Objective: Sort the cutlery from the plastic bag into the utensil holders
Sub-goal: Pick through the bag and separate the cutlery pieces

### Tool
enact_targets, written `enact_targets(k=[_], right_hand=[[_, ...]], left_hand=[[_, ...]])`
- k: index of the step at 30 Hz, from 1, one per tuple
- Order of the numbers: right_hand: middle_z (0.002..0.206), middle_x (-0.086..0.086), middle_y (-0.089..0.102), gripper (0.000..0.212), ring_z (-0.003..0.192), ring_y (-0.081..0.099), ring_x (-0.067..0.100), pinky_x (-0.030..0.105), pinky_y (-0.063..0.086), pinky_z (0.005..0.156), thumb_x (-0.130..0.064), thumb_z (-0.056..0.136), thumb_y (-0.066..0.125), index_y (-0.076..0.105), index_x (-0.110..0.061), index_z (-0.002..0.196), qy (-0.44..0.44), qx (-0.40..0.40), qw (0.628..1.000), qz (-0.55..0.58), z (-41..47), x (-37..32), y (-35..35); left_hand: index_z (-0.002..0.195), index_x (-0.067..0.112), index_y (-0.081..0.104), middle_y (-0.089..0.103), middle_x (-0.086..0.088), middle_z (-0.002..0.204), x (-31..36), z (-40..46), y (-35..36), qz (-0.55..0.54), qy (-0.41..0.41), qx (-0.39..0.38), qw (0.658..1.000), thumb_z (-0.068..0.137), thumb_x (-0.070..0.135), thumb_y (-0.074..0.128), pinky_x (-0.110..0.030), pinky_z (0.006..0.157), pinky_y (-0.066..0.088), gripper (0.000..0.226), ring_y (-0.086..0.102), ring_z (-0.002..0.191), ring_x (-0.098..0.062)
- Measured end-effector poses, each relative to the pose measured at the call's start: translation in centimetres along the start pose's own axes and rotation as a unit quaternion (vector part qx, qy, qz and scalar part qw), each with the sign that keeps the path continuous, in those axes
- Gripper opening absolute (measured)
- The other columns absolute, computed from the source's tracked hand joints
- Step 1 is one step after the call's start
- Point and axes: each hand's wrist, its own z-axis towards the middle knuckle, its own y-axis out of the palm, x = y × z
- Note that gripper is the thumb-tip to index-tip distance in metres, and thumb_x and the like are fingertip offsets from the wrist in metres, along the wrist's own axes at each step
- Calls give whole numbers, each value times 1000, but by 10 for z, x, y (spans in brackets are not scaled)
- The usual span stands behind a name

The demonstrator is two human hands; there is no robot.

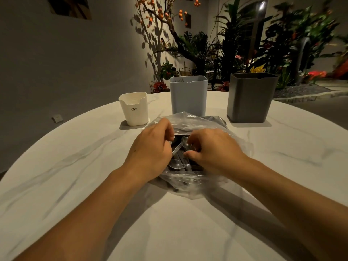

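Left hand [152, 147] fingers curl on the clear plastic bag [190, 153], holding its mouth apart; right hand [211, 147] fingers pinch a clear spoon [178, 146] inside. Beyond, on the marble worktop [75, 166], stand white [134, 109], blue [188, 95] and grey holders [251, 97].

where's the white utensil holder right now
In the head view the white utensil holder stands on the table at the left end of the row, left of the light blue holder, beyond the plastic bag.
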Motion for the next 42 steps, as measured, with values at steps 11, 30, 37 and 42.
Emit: enact_targets(k=[11,30,37,42], right_hand=[[72,-7,60,31,72,58,15,27,37,54,-52,86,64,61,-24,74,19,-57,995,-80,-5,-6,-15],[76,-6,75,7,80,71,13,34,61,76,-30,87,75,77,-24,83,96,-73,969,213,0,7,-32],[80,2,75,9,81,68,20,28,53,64,-27,86,75,77,-20,81,109,-80,956,261,-5,5,-45],[76,-3,75,11,78,72,14,35,61,76,-29,84,76,79,-19,86,65,-74,964,246,-6,2,-44]], left_hand=[[92,24,52,58,5,93,1,0,1,7,-5,-26,1000,91,2,49,-39,79,54,22,54,87,-13],[100,24,56,60,10,97,-3,2,0,33,107,-20,993,88,18,64,-29,80,48,15,52,91,-11],[132,21,56,60,-3,114,0,5,9,152,217,10,964,75,25,87,-42,89,56,66,56,103,-22],[131,16,61,63,-6,104,7,5,13,127,248,24,960,77,20,86,-37,76,60,59,60,91,-21]])
